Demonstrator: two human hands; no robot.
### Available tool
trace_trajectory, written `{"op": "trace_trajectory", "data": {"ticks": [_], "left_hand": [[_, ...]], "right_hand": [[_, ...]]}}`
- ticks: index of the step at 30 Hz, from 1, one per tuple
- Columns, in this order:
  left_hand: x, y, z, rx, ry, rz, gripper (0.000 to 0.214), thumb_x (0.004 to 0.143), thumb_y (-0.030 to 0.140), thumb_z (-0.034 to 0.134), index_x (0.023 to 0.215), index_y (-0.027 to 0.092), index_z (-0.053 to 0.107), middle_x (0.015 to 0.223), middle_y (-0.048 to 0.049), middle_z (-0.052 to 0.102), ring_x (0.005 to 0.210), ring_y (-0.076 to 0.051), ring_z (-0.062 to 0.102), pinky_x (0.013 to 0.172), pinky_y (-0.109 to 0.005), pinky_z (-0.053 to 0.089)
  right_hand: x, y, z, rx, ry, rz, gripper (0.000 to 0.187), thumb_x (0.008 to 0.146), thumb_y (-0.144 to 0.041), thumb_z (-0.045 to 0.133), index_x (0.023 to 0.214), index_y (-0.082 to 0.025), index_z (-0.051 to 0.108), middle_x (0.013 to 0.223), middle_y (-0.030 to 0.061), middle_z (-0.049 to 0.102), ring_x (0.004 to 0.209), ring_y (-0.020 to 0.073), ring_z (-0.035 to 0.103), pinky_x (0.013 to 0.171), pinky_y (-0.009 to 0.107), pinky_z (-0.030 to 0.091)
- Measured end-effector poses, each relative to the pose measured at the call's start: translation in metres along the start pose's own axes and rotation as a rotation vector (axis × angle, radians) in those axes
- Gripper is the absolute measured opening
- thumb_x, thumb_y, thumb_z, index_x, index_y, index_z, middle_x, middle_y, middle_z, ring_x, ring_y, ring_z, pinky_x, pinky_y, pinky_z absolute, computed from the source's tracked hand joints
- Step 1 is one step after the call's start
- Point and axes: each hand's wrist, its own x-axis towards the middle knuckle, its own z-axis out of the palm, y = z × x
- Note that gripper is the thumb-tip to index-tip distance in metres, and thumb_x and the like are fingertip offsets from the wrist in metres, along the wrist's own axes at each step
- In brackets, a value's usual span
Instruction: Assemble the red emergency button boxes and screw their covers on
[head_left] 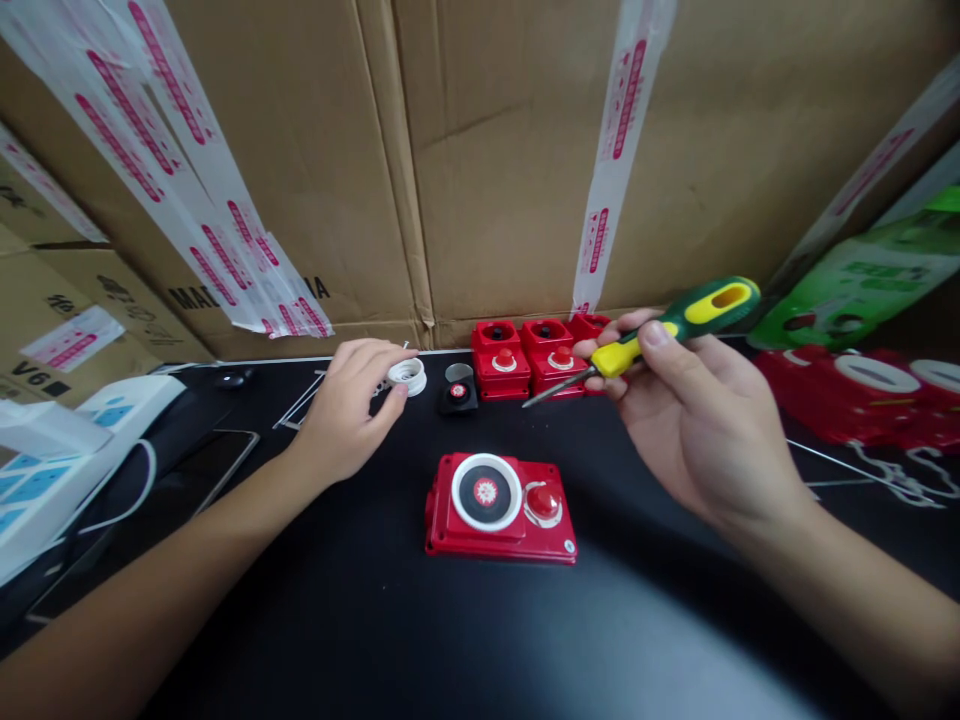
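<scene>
My right hand [694, 400] is closed around the green-and-yellow handle of a screwdriver [660, 328]. Its metal tip points down and left, above the table. On the left, my left hand [352, 400] hovers low with thumb and fingers apart, beside a white threaded ring [407, 376]. A small screw-like piece [406, 345] shows by its fingertips; whether they touch it I cannot tell. Between the hands lies a red alarm unit [499, 510] with a white-rimmed black disc and a red dome. One screw head [569, 546] is visible at its lower right corner.
Behind stand several red units [502, 375] beside a black part [457, 393]. At right are more red units [855, 395] with wires and a green bottle [862, 275]. A power strip [82, 470] and phone [150, 520] lie left. Cardboard boxes [495, 150] wall off the back.
</scene>
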Motion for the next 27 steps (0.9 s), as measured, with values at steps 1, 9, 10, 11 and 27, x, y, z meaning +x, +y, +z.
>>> {"op": "trace_trajectory", "data": {"ticks": [1, 9, 10, 11, 27], "left_hand": [[0.0, -0.005, 0.002, 0.022, -0.006, -0.007, 0.035, 0.107, 0.031, 0.049, 0.136, 0.016, 0.063, 0.134, -0.0121, 0.068, 0.13, -0.031, 0.056, 0.115, -0.053, 0.043], [-0.003, -0.019, 0.011, 0.075, -0.034, -0.058, 0.033, 0.109, 0.032, 0.047, 0.134, 0.017, 0.064, 0.131, -0.0119, 0.069, 0.127, -0.031, 0.056, 0.114, -0.054, 0.045], [-0.003, -0.019, 0.011, 0.075, -0.028, -0.057, 0.033, 0.109, 0.032, 0.047, 0.134, 0.018, 0.064, 0.131, -0.0116, 0.069, 0.126, -0.031, 0.056, 0.114, -0.054, 0.045], [-0.002, -0.019, 0.01, 0.076, -0.022, -0.057, 0.032, 0.109, 0.031, 0.047, 0.133, 0.018, 0.064, 0.13, -0.0113, 0.069, 0.126, -0.031, 0.056, 0.113, -0.054, 0.044], [-0.01, 0.044, -0.011, -0.461, -0.361, 0.264, 0.059, 0.095, 0.045, 0.067, 0.146, 0.022, 0.051, 0.144, -0.0134, 0.062, 0.135, -0.032, 0.058, 0.117, -0.047, 0.047]], "right_hand": [[0.0, 0.0, 0.001, 0.042, 0.001, 0.009, 0.004, 0.098, -0.027, 0.072, 0.098, -0.025, 0.076, 0.098, 0.0018, 0.069, 0.096, 0.0157, 0.074, 0.074, 0.022, 0.061], [0.0, 0.0, 0.0, 0.145, -0.005, 0.016, 0.006, 0.094, -0.024, 0.078, 0.098, -0.02, 0.079, 0.097, 0.0037, 0.07, 0.092, 0.0158, 0.073, 0.073, 0.021, 0.061], [0.0, 0.0, 0.0, 0.149, -0.007, 0.017, 0.006, 0.093, -0.024, 0.079, 0.099, -0.02, 0.079, 0.096, 0.0035, 0.07, 0.092, 0.0156, 0.073, 0.073, 0.021, 0.061], [0.0, 0.0, 0.0, 0.152, -0.009, 0.018, 0.007, 0.093, -0.024, 0.079, 0.099, -0.02, 0.079, 0.096, 0.0034, 0.069, 0.092, 0.0153, 0.072, 0.073, 0.021, 0.061], [-0.008, 0.002, -0.007, -0.101, -0.116, -0.016, 0.026, 0.091, -0.05, 0.082, 0.097, -0.025, 0.079, 0.076, -0.0006, 0.069, 0.067, 0.0125, 0.067, 0.052, 0.022, 0.047]]}}
